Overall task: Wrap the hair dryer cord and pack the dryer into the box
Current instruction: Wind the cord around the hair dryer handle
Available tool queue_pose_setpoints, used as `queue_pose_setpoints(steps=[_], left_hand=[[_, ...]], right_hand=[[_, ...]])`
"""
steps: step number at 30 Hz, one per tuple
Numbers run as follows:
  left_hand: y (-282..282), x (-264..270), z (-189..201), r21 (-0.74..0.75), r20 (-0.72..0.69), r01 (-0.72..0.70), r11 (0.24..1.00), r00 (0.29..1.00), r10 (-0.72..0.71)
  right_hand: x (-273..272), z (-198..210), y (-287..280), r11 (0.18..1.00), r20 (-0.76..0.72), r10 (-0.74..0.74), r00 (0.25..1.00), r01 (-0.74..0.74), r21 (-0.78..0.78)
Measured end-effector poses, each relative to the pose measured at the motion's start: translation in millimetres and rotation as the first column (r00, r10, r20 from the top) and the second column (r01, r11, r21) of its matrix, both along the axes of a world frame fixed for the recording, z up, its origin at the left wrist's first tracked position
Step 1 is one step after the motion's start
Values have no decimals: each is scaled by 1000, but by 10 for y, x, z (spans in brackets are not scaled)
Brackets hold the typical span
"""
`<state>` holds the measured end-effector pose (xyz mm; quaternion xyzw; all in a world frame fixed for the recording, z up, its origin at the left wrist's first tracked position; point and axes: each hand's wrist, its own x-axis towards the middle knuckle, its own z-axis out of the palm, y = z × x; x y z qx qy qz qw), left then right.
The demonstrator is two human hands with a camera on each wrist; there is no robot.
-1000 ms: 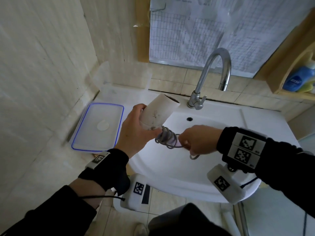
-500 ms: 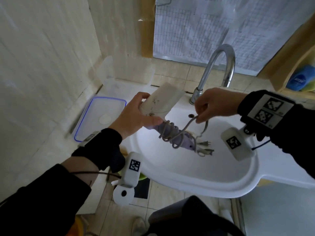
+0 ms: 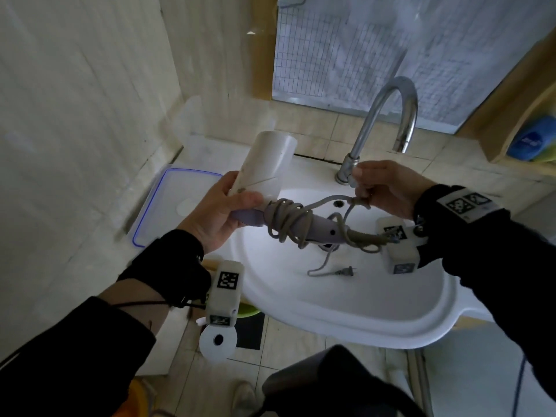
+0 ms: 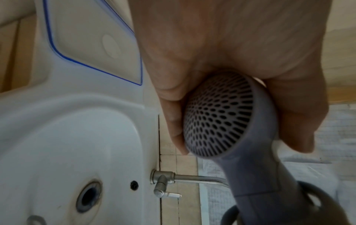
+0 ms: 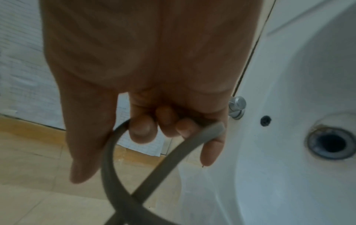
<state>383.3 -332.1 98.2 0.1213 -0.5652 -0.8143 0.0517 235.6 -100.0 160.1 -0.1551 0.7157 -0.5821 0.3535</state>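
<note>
My left hand (image 3: 228,209) grips the body of the hair dryer (image 3: 264,170) over the sink; its white barrel points up and back. In the left wrist view the dryer's grey perforated rear grille (image 4: 219,115) sits in my left hand (image 4: 221,60). The lilac handle (image 3: 319,230) points right with several grey cord (image 3: 288,224) loops round it. My right hand (image 3: 382,188) holds a loop of cord near the tap; in the right wrist view my right hand (image 5: 146,115) has its fingers curled round the cord (image 5: 119,167). The plug (image 3: 346,270) hangs over the basin. A clear box (image 3: 210,136) stands at the back left.
The white sink (image 3: 331,308) lies below both hands, with a chrome tap (image 3: 388,121) behind and a drain (image 5: 327,143) in the basin. A blue-rimmed lid (image 3: 177,206) lies left of the sink. A blue bottle (image 3: 532,139) sits on a wooden shelf at right.
My right hand has carried the cord back and to the right, towards the tap. The dryer's barrel has tilted more upright. The plug end now dangles lower over the basin.
</note>
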Motion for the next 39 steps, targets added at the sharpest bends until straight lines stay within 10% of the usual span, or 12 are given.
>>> queue_pose_setpoints(steps=[20, 30, 39], left_hand=[[-106, 13, -7, 91, 22, -136, 986, 991, 135], [102, -126, 33, 126, 104, -280, 952, 958, 268], [185, -191, 23, 50, 124, -399, 915, 912, 391]], right_hand=[[178, -160, -106, 975, -213, 112, 971, -67, 210], [491, -535, -300, 989, 180, -139, 974, 146, -25], [628, -535, -376, 973, 36, -58, 998, 48, 225]])
